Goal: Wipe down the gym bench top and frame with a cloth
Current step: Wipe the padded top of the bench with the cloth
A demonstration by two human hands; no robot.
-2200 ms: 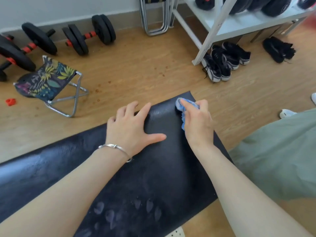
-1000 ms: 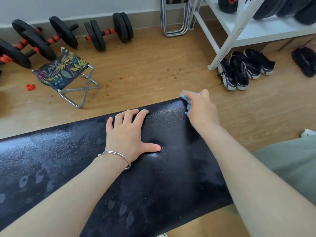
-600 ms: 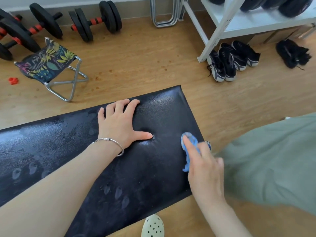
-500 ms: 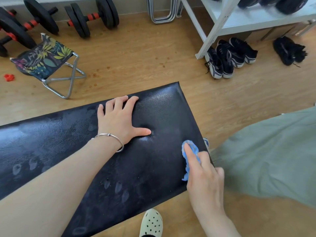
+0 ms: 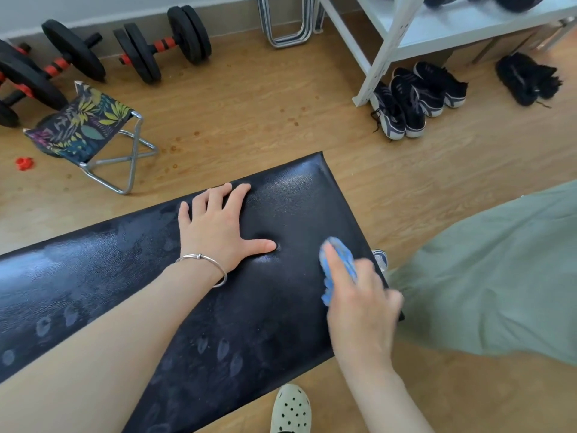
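From the head view, a long black padded vinyl bench top [image 5: 296, 198] runs slantwise across a wooden floor, its shiny skin marked with dull smudges and oval fingertip prints [image 5: 223, 348].

The left hand [image 5: 218, 232], with a thin silver bangle [image 5: 212, 264] at the wrist, lies flat on the pad with the fingers straight and the thumb stuck out sideways, pressing a dent into the padding. The right hand [image 5: 359, 301] is blurred. It holds a small blue cloth [image 5: 340, 257] bunched against the pad near the bench's right end, with the forefinger laid along the top of it and the other fingers curled in.

A sage-green trouser leg [image 5: 499, 276] hangs just beside that end of the bench, and a cream perforated clog [image 5: 290, 410] stands on the floor at the near edge.

A white metal shelf rack [image 5: 384, 57] carries round black weight plates [image 5: 518, 1] on its shelf. Dark sneakers with white soles [image 5: 406, 104] are tucked under it, side by side.

Black dumbbells with red-banded handles [image 5: 162, 46] lie along the wall. Near them stands a little folding stool with a leaf-print fabric seat [image 5: 81, 126], and a small red plastic piece [image 5: 24, 163] lies on the floor.
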